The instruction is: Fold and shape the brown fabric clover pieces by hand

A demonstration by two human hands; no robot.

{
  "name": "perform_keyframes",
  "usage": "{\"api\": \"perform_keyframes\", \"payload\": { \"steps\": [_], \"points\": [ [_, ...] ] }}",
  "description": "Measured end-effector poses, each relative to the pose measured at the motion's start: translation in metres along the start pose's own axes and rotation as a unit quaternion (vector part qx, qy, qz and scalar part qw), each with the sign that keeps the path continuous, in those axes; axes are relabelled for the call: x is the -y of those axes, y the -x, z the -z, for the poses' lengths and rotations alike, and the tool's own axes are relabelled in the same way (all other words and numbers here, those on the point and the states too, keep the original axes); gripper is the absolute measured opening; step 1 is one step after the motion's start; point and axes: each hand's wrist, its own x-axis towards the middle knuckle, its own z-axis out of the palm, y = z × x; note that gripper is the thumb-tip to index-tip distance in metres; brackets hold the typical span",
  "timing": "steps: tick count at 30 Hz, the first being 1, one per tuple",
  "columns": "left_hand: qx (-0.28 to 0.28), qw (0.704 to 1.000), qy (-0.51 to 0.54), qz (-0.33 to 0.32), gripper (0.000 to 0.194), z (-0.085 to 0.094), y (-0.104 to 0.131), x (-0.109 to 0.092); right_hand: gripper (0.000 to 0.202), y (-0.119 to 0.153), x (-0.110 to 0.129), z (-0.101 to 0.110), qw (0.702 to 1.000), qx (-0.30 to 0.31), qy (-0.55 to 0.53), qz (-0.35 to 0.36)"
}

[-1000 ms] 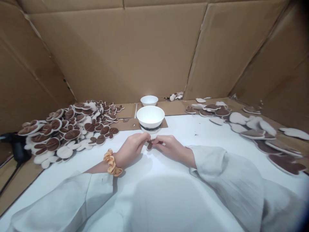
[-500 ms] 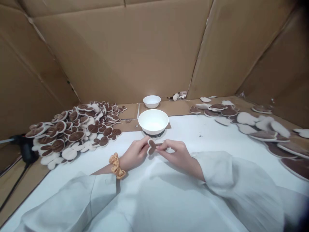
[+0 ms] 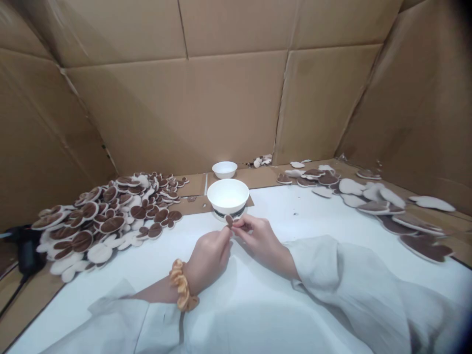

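Observation:
A small brown felt piece with a pale edge [image 3: 229,221] is pinched between my two hands, just in front of the nearer white bowl [image 3: 228,195]. My left hand [image 3: 211,253], with an orange scrunchie [image 3: 182,286] at the wrist, grips it from the left and below. From the right, the thumb and forefinger of my right hand [image 3: 260,241] close on it. My fingers hide much of the piece. Behind the nearer bowl stands a smaller white bowl [image 3: 224,169].
A large heap of brown and white felt shapes [image 3: 110,223] lies at the left, beside a black tool with a cable [image 3: 27,253]. Larger brown and white pieces [image 3: 374,206] spread along the right. Cardboard walls [image 3: 236,103] enclose the white work surface [image 3: 291,216].
The view has tilted up and shifted right. My left hand has turned, with its back more toward the camera, and less of the held piece shows now.

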Motion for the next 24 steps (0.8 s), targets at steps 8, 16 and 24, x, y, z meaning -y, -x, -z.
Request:
{"api": "perform_keyframes", "payload": {
  "steps": [8,16,24],
  "points": [
    [0.012,0.977,-0.17,-0.124,0.018,0.008,-0.005,0.006,0.016,0.004,-0.004,0.009,0.977,0.173,0.067,0.106],
    [0.121,0.984,0.006,-0.134,0.018,0.021,-0.01,0.022,0.017,0.009,-0.005,0.009,0.949,0.224,0.048,0.217],
    [0.084,0.823,0.525,0.197,0.015,0.003,-0.013,0.012,0.014,0.009,0.001,0.004,0.995,0.034,-0.026,0.085]
  ]
}}
